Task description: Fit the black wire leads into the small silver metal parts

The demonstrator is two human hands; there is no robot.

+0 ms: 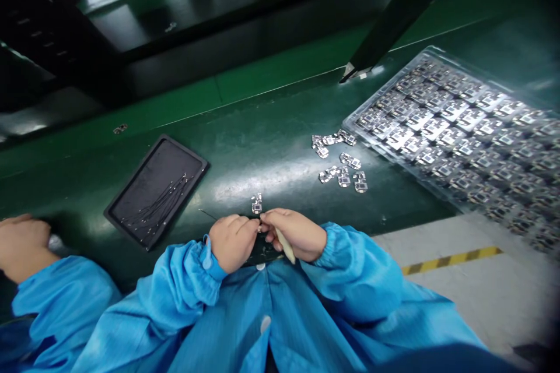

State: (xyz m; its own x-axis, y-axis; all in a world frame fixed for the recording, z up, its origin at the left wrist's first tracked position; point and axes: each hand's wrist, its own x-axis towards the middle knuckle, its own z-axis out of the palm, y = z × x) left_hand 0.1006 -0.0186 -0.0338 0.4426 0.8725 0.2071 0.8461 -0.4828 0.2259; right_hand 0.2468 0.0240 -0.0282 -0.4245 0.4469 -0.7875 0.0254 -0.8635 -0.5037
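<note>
My left hand [231, 243] is closed in a pinch near the table's front edge. A thin black wire [207, 213] sticks out from its far left side, like those in the tray. Against it, fingertips meeting, is my right hand [300, 234], closed around a cream-coloured stick-like tool [285, 246] whose tapered end points back toward my body. Whatever sits between the fingertips is too small and covered to make out. Just beyond the hands lies a single small silver circuit board [257, 204].
A black tray [114, 208] with several thin wires lies left. Loose circuit boards [343, 176] lie right, beside a clear plastic tray [431, 51] filled with more boards. A dark post [385, 26] stands behind. A co-worker's hand [26, 247] rests at far left.
</note>
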